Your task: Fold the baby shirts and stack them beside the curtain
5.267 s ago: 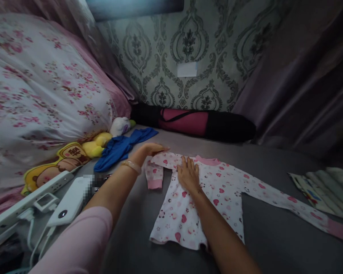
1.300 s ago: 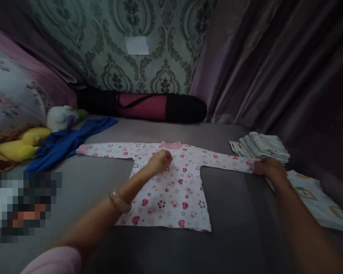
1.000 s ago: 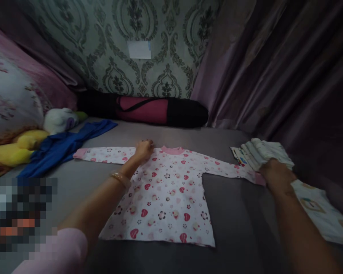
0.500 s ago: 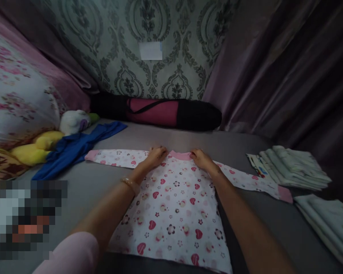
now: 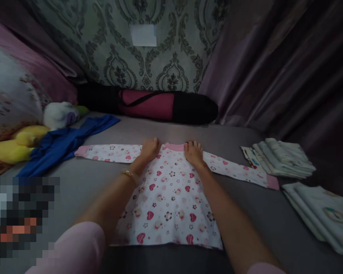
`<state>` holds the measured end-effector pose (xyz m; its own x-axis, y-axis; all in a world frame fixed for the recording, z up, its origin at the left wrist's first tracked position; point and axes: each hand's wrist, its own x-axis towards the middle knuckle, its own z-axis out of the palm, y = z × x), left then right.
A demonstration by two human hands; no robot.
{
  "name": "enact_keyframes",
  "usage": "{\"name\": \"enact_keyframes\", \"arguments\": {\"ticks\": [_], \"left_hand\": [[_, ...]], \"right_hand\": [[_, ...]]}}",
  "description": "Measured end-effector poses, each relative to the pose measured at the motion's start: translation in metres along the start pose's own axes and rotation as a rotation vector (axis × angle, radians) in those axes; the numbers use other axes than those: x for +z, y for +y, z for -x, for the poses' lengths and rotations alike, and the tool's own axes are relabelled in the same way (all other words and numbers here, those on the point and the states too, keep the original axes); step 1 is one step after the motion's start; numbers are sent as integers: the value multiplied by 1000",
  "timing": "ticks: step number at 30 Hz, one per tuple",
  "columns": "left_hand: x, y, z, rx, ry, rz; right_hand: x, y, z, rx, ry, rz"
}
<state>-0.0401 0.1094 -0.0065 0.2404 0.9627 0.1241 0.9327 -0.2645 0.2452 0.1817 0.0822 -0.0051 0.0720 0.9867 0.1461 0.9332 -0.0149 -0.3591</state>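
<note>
A child's long-sleeved shirt (image 5: 171,190), white with pink hearts, dark flowers and pink cuffs, lies spread out flat in front of me. Its pink collar (image 5: 175,147) is at the far side, between my hands. My left hand (image 5: 151,149) is closed on the shoulder cloth just left of the collar; its fingertips are partly hidden. On the other side, my right hand (image 5: 193,152) lies on the shoulder at the collar's right end, fingers stretched forward and slightly apart. Both sleeves reach out sideways past my wrists.
Two folded cloth stacks, a far one (image 5: 286,158) and a near one (image 5: 322,217), lie at right. A blue garment (image 5: 65,142), a yellow plush toy (image 5: 14,150) and a white plush (image 5: 60,115) are at left. A black-and-pink long bag (image 5: 148,104) lies along the wall.
My right hand's fingers have gone from pinching the collar's end to lying stretched out. The shirt's hem sits higher in view, and the whole view has shifted slightly.
</note>
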Motion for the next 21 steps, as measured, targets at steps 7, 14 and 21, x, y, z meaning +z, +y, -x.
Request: {"name": "enact_keyframes", "arguments": {"ticks": [7, 14, 21], "left_hand": [[-19, -3, 18, 74, -3, -29], [-7, 64, 31, 516, -25, 205], [35, 147, 57, 704, -26, 383]], "right_hand": [[-61, 57, 61, 238, 52, -487], [-94, 72, 199, 637, -425, -661], [-92, 33, 240, 396, -459, -354]]}}
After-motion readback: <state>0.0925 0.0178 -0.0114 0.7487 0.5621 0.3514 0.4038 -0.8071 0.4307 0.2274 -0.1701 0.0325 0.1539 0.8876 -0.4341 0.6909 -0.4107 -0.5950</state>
